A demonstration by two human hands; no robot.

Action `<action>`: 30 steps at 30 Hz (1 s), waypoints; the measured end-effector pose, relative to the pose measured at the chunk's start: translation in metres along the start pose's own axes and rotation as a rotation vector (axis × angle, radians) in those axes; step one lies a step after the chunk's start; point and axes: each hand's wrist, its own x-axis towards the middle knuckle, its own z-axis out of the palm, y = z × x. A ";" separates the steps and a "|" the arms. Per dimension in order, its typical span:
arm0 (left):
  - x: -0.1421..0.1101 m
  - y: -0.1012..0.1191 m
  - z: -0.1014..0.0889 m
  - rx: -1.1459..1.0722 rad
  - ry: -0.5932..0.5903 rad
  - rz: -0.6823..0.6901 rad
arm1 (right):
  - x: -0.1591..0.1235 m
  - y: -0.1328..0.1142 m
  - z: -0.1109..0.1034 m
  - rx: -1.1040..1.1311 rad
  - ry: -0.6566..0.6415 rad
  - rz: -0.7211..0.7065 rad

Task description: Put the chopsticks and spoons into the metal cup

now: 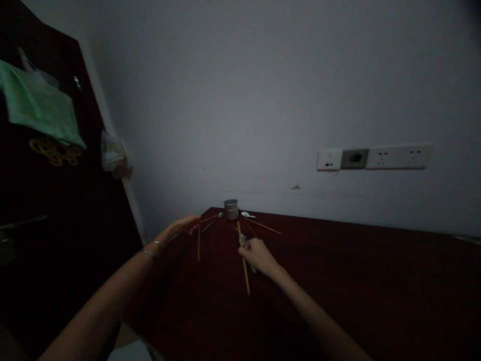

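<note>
My right hand [259, 255] has its fingers closed around a light wooden chopstick [245, 275], which slants over the dark table. A spoon [244, 239] shows behind the fingers, mostly covered; whether it is also gripped is unclear. At the table's left edge, my left hand [187, 223] reaches with stretched fingers, their tips beside a chopstick [199, 245] pointing toward me. Close to them lie another chopstick [209, 219] and a metal spoon [213, 221]. Beyond both hands stands a metal cup [231, 210], with a white spoon [247, 215] and a chopstick [263, 225] to its right.
The dark red table [338, 281] meets a pale wall [244, 100] at its back. Sockets and switches [376, 158] are set in the wall at right. On the left is a dark door [67, 200] with a green cloth [41, 103] and a plastic bag [111, 152] hanging nearby.
</note>
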 end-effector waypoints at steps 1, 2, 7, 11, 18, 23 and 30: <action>0.001 0.013 0.009 -0.029 -0.073 0.037 | 0.000 0.009 -0.009 0.064 0.036 0.012; 0.002 0.027 0.021 -0.064 -0.146 0.073 | -0.002 0.018 -0.018 0.128 0.071 0.033; 0.000 0.093 0.104 -0.328 -0.433 0.282 | -0.021 0.054 -0.052 0.435 0.154 0.179; -0.011 0.138 0.176 -0.416 -0.553 0.307 | -0.041 0.077 -0.066 0.559 0.159 0.278; -0.031 0.182 0.250 -0.578 -0.674 0.359 | -0.075 0.109 -0.069 0.803 0.120 0.416; -0.039 0.190 0.272 -0.677 -0.670 0.329 | -0.095 0.116 -0.074 0.873 0.126 0.492; -0.047 0.195 0.283 -0.686 -0.700 0.269 | -0.102 0.117 -0.088 0.939 0.142 0.510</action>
